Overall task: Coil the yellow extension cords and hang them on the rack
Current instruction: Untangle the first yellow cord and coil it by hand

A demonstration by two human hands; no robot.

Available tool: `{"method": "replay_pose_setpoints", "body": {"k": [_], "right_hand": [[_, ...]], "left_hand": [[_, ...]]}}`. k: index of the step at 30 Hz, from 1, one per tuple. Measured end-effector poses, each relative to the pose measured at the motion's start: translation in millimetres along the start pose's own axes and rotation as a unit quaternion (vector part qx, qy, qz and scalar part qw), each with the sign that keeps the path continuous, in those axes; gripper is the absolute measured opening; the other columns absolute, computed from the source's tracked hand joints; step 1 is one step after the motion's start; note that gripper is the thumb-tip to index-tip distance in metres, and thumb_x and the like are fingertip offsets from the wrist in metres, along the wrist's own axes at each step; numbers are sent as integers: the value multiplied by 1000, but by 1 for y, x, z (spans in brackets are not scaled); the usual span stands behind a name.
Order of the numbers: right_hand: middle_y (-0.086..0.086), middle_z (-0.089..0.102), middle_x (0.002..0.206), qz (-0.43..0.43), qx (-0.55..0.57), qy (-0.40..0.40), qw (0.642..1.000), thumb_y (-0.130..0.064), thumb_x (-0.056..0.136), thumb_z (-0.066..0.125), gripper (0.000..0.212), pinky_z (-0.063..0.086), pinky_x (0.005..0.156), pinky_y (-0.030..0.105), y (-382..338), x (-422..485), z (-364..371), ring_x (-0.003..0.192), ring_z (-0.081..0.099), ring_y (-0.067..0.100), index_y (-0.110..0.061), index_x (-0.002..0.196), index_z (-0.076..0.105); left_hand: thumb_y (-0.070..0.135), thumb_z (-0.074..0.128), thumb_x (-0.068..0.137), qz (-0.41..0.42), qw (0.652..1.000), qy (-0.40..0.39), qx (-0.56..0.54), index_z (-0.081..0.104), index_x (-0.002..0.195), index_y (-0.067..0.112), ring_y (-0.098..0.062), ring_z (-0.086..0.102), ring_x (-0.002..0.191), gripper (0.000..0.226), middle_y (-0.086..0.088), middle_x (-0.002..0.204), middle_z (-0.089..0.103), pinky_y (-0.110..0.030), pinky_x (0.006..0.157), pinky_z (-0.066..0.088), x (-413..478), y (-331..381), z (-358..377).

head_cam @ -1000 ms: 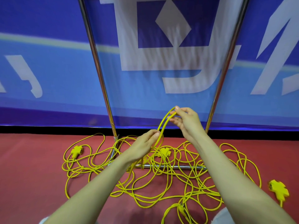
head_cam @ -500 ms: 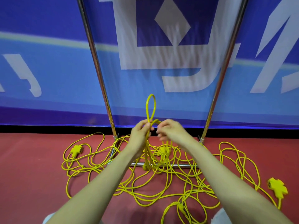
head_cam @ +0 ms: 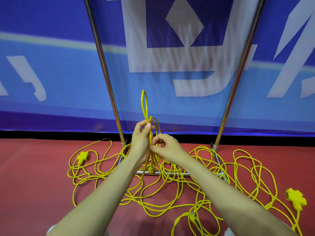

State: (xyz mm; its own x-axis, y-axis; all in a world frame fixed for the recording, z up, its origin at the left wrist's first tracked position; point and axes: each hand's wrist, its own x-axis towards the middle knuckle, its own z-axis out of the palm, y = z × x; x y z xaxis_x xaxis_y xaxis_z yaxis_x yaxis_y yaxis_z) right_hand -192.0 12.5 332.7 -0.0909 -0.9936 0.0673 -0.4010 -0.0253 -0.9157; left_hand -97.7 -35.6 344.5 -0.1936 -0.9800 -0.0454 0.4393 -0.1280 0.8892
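Back wall: blue banner [head_cam: 59, 79], lighter blue lower down, w/ big white shapes [head_cam: 136, 40] & a pale stripe [head_cam: 42, 40] across. Dark purple band [head_cam: 51, 120] along its bottom, then a black strip [head_cam: 51, 134] at the base. Floor [head_cam: 34, 184] red, smooth. Light even, soft shadows.

Right grip [head_cam: 166, 148]: a second ago it was raised, pinching the top of a bend in the yellow extension cord [head_cam: 150, 137]. It has come down and now pinches the gathered strands lower, touching the other hand.
Left grip [head_cam: 140, 140]: it has risen from below the right one. Its fingers now curl round the bundle, thumb on top.
Tall loop [head_cam: 144, 103]: it was a slanted arc between the hands. It now stands upright above the left grip, longer than half a second ago.
Short loop [head_cam: 157, 123]: new, just right of the tall one.
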Motion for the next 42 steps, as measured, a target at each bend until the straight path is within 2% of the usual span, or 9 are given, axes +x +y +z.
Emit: {"method": "replay_pose_setpoints", "body": {"k": [4, 7, 14, 19, 24, 28, 32, 36, 42], "right_hand": [[-3, 47, 63, 33, -25, 30, 999, -10, 84, 58, 24, 39, 56, 25, -1, 4, 3, 56, 46, 12, -22, 69, 44], [5, 54, 72, 62, 92, 89, 990, -5, 88, 50, 22, 55, 66, 40, -9, 7, -9, 70, 57, 21, -18, 74, 38], [0, 50, 73, 39, 237, 255, 937, -8, 96, 43, 13, 43, 49, 23, -22, 19, -73, 61, 48, 10, -15, 100, 54], [1, 52, 79, 49, 290, 231, 927, -12, 99, 45, 17, 44, 51, 20, -2, 18, -88, 67, 50, 11, -14, 110, 57], [5, 53, 79, 48, 308, 224, 923, -6, 99, 43, 24, 47, 47, 16, 1, 20, -78, 63, 52, 15, -2, 121, 53], [8, 56, 90, 75, 334, 184, 921, -14, 101, 40, 19, 54, 62, 24, -4, 21, -72, 71, 60, 19, -7, 115, 51], [10, 60, 81, 133, 67, 50, 988, -5, 91, 51, 15, 50, 61, 29, 7, 15, -53, 66, 56, 17, -10, 103, 56], [3, 52, 71, 121, -80, -124, 982, -11, 85, 61, 15, 39, 62, 31, 18, 7, -31, 66, 49, 17, -15, 92, 49], [-3, 56, 68, 95, -82, -66, 990, -10, 98, 44, 14, 39, 52, 21, 21, 7, -17, 61, 52, 15, -17, 87, 50]], "left_hand": [[13, 47, 100, 9, 998, -13, 59, 55, 107, 11, -9, 47, 57, 12, -2, 77, 55, -19, 51, 42, 1, -1, 3], [20, 39, 103, 27, 984, -11, 176, 60, 95, 18, -10, 38, 58, 23, 1, 77, 54, -19, 53, 36, 6, 1, 1], [24, 39, 103, 12, 913, -114, 392, 61, 86, 19, -7, 40, 62, 28, 4, 77, 51, -21, 58, 34, -6, -8, -10], [21, 53, 98, -26, 883, -262, 388, 61, 102, 10, 7, 44, 55, 14, 11, 74, 51, -7, 56, 33, -23, -9, -7], [14, 60, 93, -8, 858, -290, 424, 57, 95, 14, 7, 43, 55, 4, 15, 67, 51, -10, 58, 33, -27, -22, 1], [8, 57, 94, 11, 883, -219, 416, 59, 92, 8, 5, 40, 43, 3, 18, 46, 49, -11, 49, 28, -22, -23, 3], [5, 57, 93, -17, 937, -136, 322, 62, 87, 9, -1, 30, 43, 8, 13, 48, 41, -21, 47, 23, -12, -18, 1], [2, 51, 96, -19, 970, -94, 223, 58, 85, 11, 3, 40, 40, 16, 14, 45, 51, -11, 44, 33, -8, -3, 1], [10, 50, 98, -11, 969, -93, 229, 61, 94, 15, -7, 33, 54, 14, 5, 68, 51, -13, 47, 31, 3, 12, -8]]}}
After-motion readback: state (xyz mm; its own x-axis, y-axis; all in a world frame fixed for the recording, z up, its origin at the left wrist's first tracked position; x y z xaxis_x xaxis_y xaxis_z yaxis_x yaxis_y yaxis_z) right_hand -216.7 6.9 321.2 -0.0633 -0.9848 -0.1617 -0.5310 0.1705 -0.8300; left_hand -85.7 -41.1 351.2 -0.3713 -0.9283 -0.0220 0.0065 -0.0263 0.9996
